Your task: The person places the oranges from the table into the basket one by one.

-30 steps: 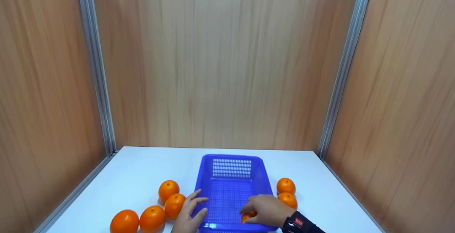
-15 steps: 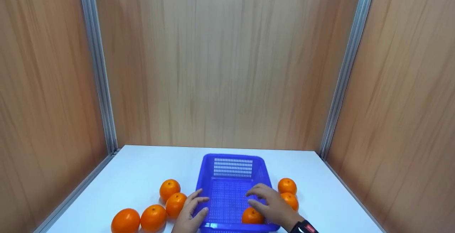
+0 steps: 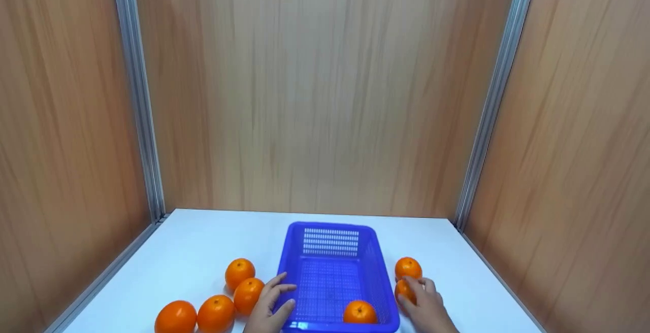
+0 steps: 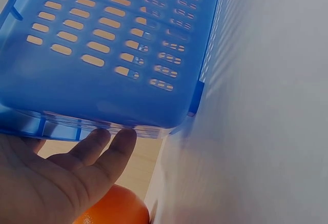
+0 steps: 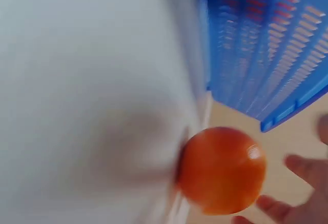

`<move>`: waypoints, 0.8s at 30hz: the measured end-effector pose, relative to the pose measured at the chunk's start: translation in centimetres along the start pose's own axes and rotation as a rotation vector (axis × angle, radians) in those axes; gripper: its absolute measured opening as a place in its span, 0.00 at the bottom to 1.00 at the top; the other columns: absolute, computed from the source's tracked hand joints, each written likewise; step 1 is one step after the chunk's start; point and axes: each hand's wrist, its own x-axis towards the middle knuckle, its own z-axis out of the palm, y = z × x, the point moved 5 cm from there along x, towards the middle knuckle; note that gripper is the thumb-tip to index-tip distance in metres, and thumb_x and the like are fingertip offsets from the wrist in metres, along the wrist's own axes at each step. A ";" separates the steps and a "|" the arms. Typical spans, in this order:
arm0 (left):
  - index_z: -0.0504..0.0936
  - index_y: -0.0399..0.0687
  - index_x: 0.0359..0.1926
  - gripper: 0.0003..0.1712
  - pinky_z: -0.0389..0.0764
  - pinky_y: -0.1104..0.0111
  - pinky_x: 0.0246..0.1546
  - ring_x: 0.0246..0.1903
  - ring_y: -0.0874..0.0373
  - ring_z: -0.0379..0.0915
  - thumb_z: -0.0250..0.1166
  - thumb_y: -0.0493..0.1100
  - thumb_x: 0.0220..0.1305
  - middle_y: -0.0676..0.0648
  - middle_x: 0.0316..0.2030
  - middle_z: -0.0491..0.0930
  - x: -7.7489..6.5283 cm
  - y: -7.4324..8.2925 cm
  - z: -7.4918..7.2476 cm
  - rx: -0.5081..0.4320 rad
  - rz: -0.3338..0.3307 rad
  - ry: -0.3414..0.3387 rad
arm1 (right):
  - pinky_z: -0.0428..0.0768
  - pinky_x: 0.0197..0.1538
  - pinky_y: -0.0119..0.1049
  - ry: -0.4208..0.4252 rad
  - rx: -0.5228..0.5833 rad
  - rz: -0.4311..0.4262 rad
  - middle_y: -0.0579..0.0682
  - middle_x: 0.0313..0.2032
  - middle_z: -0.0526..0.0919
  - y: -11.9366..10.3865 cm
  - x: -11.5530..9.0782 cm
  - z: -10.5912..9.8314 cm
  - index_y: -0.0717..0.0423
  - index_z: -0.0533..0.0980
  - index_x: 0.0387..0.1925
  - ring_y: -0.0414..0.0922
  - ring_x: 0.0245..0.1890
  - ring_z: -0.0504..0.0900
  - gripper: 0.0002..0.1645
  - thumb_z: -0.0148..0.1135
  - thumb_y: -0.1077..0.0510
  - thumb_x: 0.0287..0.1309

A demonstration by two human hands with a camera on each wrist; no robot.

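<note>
Orange, glossy, round; right grip spread beside it; left grip relaxed at basket

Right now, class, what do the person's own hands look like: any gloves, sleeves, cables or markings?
The bare human left hand and bare human right hand are ungloved, with slim fingers and rounded tips. No ring, printed marking, cable or sleeve shows on either; anything worn further up the arms is out of frame.

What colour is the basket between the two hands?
The basket is blue, with a violet tone; the head view shows it best.
</note>
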 end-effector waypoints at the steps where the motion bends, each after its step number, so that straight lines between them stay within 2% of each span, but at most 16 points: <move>1: 0.79 0.59 0.50 0.21 0.48 0.36 0.67 0.73 0.36 0.42 0.62 0.59 0.59 0.47 0.73 0.55 0.0 0.0 0.0 0.002 -0.010 -0.004 | 0.68 0.56 0.66 -0.033 -0.021 0.027 0.60 0.64 0.60 0.4 0.0 0.4 0.42 0.68 0.64 0.63 0.60 0.67 0.37 0.61 0.34 0.54; 3: 0.78 0.59 0.51 0.21 0.48 0.36 0.67 0.73 0.36 0.42 0.62 0.59 0.59 0.48 0.73 0.55 0.0 0.0 0.0 -0.001 -0.017 -0.007 | 0.70 0.53 0.66 -0.055 -0.053 0.059 0.60 0.64 0.58 0.7 0.0 0.8 0.38 0.69 0.63 0.62 0.58 0.67 0.40 0.67 0.35 0.47; 7: 0.78 0.60 0.51 0.21 0.48 0.36 0.67 0.73 0.37 0.41 0.62 0.59 0.59 0.49 0.73 0.54 0.1 0.1 0.0 -0.009 -0.034 -0.001 | 0.75 0.47 0.56 -0.083 -0.043 0.122 0.56 0.58 0.59 0.4 0.2 0.6 0.35 0.68 0.62 0.57 0.51 0.67 0.44 0.72 0.34 0.40; 12: 0.78 0.60 0.51 0.20 0.46 0.36 0.67 0.73 0.37 0.40 0.62 0.59 0.59 0.49 0.73 0.54 0.0 0.4 0.0 -0.017 -0.019 0.005 | 0.76 0.40 0.42 -0.141 -0.023 0.074 0.51 0.53 0.62 -0.6 0.2 0.4 0.33 0.69 0.54 0.50 0.43 0.71 0.38 0.75 0.39 0.38; 16: 0.78 0.60 0.50 0.20 0.45 0.36 0.68 0.73 0.37 0.40 0.62 0.59 0.59 0.49 0.73 0.55 0.0 0.5 0.0 -0.018 -0.001 0.007 | 0.75 0.35 0.37 -0.167 -0.049 0.007 0.50 0.50 0.63 -1.1 0.1 0.6 0.36 0.68 0.46 0.47 0.38 0.72 0.33 0.75 0.40 0.38; 20: 0.78 0.60 0.50 0.20 0.46 0.36 0.68 0.73 0.37 0.40 0.62 0.59 0.60 0.49 0.73 0.54 0.1 0.5 0.0 -0.016 0.004 -0.002 | 0.75 0.35 0.40 -0.192 -0.080 -0.058 0.51 0.49 0.65 -1.2 -0.2 0.7 0.36 0.69 0.48 0.46 0.37 0.73 0.32 0.75 0.42 0.41; 24: 0.78 0.61 0.51 0.20 0.48 0.35 0.67 0.73 0.37 0.41 0.62 0.59 0.60 0.49 0.73 0.55 0.1 0.4 -0.1 0.002 -0.007 -0.003 | 0.78 0.41 0.51 -0.312 -0.017 -0.070 0.49 0.51 0.68 -1.0 -0.7 1.2 0.31 0.74 0.49 0.47 0.41 0.76 0.28 0.73 0.43 0.43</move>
